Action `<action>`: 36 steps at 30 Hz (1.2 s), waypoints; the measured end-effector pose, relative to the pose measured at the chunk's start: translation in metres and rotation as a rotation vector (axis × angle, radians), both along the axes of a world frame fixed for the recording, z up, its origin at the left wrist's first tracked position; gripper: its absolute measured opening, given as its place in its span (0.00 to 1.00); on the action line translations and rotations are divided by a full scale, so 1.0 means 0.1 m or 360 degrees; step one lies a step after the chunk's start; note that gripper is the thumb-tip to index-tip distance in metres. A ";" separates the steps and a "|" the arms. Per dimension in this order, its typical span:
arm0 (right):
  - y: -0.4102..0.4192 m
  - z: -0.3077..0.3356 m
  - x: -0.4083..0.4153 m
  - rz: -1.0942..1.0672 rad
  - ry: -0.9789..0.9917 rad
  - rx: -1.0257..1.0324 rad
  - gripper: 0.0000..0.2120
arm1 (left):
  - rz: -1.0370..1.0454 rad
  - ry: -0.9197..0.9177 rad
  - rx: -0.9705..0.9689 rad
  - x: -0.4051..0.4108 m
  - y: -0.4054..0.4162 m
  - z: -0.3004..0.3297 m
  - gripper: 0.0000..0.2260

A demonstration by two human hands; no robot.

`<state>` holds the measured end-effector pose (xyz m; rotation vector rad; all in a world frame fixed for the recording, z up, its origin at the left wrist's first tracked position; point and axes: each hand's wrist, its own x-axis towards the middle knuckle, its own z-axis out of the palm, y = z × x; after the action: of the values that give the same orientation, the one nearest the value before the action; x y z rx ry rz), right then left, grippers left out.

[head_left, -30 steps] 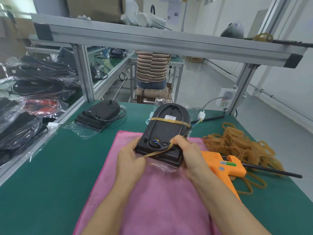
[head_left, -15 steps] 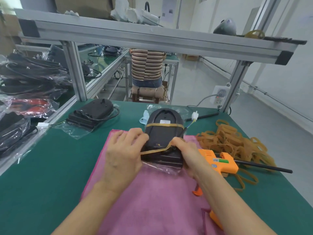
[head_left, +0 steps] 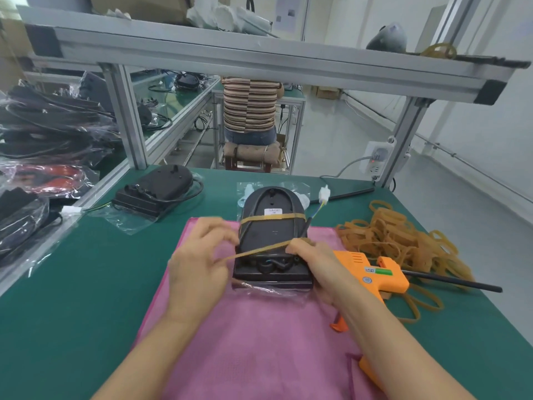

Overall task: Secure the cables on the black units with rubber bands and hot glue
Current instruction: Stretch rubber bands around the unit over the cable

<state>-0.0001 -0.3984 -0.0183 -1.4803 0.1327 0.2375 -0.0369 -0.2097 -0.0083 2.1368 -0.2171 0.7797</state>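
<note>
- While the black unit (head_left: 271, 243) lies on the pink cloth (head_left: 259, 336), one rubber band (head_left: 272, 217) already crosses it.
- A second band (head_left: 259, 249), stretchy, is pinched taut by the left hand (head_left: 199, 269) and right hand (head_left: 314, 264).
- The unit looks rigid; hold its edges.
- The glue gun (head_left: 372, 275) lies beside it on the counter (head_left: 72, 284).

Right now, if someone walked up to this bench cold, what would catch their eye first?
Both hands, left hand and right hand, stretching a rubber band across the black unit on the pink cloth at centre. Just right lies the orange glue gun, with a heap of bands behind it.
</note>
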 end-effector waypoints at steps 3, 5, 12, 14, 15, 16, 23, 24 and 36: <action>0.01 0.04 0.03 -0.0005 -0.0041 -0.0002 0.11 | -0.0068 -0.0337 0.0508 -0.04 -0.07 0.07 0.14; 0.02 0.03 0.02 0.0016 -0.0045 -0.0064 0.04 | -0.0122 -0.0158 0.0400 -0.03 -0.11 0.09 0.14; -0.01 -0.06 -0.05 0.0036 0.0062 0.0217 0.15 | -0.0124 0.0522 -0.0703 0.10 0.01 -0.03 0.20; -0.07 0.00 -0.03 0.0016 0.0064 0.0335 0.14 | -0.0027 0.0452 -0.0587 0.04 0.04 -0.14 0.20; -0.10 0.02 -0.01 0.0016 0.0054 0.0368 0.08 | -0.0111 0.0504 -0.0562 0.02 0.03 -0.17 0.19; -0.11 0.05 -0.02 0.0011 0.0042 0.0410 0.04 | -0.0281 0.0604 -0.0569 0.02 0.02 -0.17 0.17; -0.09 0.10 -0.04 0.0197 0.0089 0.0507 0.10 | -0.0580 0.0262 0.0304 0.08 0.21 -0.19 0.13; -0.09 0.10 -0.07 0.0199 0.0126 0.0470 0.05 | -0.0443 -0.0003 0.0653 0.10 0.27 -0.19 0.13; 0.03 -0.07 -0.17 0.0151 0.0274 0.0311 0.14 | -0.0261 0.0405 -0.0320 0.11 0.23 -0.16 0.13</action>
<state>-0.0168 -0.3958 -0.0251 -1.2723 0.1730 0.4432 -0.0262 -0.1867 -0.0239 1.9751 -0.1688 0.4114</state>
